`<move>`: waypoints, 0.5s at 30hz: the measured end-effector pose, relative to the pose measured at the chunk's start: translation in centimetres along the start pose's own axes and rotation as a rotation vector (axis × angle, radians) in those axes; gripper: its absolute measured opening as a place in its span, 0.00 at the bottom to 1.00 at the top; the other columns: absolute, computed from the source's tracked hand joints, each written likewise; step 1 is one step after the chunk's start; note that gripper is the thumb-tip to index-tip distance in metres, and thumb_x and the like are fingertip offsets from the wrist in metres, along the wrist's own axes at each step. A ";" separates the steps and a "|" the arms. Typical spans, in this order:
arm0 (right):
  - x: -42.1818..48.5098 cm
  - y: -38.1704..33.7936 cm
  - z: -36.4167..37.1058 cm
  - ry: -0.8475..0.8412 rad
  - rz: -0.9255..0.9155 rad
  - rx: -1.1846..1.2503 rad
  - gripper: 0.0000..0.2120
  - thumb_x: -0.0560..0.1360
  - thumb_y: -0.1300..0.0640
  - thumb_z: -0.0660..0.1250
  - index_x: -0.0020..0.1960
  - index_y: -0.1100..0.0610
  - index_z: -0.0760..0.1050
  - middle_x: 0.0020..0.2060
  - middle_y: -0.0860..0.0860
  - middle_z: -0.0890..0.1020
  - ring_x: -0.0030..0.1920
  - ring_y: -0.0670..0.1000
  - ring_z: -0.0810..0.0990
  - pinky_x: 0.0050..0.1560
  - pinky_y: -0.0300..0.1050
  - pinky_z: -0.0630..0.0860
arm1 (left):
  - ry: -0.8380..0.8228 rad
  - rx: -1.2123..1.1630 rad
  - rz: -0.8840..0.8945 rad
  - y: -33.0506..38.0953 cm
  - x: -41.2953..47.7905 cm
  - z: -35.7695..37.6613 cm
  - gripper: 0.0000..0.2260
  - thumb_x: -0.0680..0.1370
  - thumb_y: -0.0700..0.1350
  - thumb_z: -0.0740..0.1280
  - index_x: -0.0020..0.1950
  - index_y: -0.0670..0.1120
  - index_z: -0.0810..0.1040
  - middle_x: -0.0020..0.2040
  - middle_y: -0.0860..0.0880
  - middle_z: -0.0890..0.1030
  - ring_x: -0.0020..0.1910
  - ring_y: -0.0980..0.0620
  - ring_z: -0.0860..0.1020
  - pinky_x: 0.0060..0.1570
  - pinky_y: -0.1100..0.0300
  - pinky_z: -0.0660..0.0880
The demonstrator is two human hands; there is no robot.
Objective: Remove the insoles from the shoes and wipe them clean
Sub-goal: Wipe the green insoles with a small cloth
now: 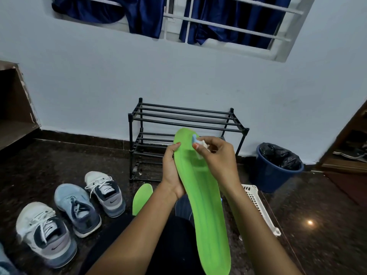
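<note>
I hold a long bright green insole (206, 205) upright in front of me. My left hand (171, 171) grips its left edge near the toe end, thumb on the front. My right hand (215, 155) pinches a small white and blue wipe (196, 141) and presses it against the insole's upper right part. A second green insole (142, 198) lies on the dark floor to the left of my arm. Three sneakers stand on the floor at the left: a white and grey one (46, 233), a light blue one (77, 209) and another white and grey one (105, 192).
A black metal shoe rack (184, 124) stands against the pale wall ahead. A blue bin (278, 169) lined with a black bag is at the right. A white plastic basket (258, 205) lies by my right arm. A brown shelf edge is at far left.
</note>
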State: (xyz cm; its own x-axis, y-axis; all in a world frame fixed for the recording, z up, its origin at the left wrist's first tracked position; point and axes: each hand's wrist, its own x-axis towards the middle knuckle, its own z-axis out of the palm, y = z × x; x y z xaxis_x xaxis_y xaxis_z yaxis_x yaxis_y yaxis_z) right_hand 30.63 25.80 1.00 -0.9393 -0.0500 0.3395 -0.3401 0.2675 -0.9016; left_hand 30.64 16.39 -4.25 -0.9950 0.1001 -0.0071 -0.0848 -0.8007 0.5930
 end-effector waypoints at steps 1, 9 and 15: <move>0.4 0.1 0.3 0.024 -0.008 0.022 0.06 0.69 0.61 0.72 0.45 0.54 0.78 0.37 0.51 0.79 0.38 0.49 0.75 0.38 0.40 0.72 | -0.011 -0.013 0.003 0.0 0.0 0.1 0.25 0.78 0.56 0.53 0.46 0.43 0.85 0.40 0.42 0.83 0.36 0.46 0.82 0.37 0.57 0.79; 0.7 1.3 1.1 0.075 -0.221 -0.048 0.13 0.72 0.67 0.67 0.49 0.51 0.76 0.47 0.53 0.76 0.44 0.50 0.79 0.44 0.40 0.77 | -0.005 -0.052 0.006 0.4 0.3 0.1 0.28 0.78 0.62 0.53 0.47 0.43 0.85 0.44 0.42 0.83 0.40 0.47 0.83 0.41 0.56 0.79; 0.4 2.2 1.9 0.063 -0.351 -0.219 0.09 0.70 0.68 0.69 0.45 0.56 0.75 0.40 0.46 0.77 0.41 0.36 0.74 0.41 0.24 0.67 | 0.012 -0.054 -0.005 0.5 0.7 -0.4 0.26 0.76 0.61 0.55 0.44 0.43 0.85 0.41 0.43 0.83 0.38 0.47 0.82 0.42 0.57 0.78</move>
State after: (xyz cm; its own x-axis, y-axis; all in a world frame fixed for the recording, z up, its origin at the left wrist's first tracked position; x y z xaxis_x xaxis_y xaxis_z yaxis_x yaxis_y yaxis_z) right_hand 29.39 24.55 -1.33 -0.7610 -0.1175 0.6380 -0.6151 0.4432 -0.6521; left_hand 29.93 15.81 -4.28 -0.9950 0.0976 -0.0200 -0.0926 -0.8311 0.5483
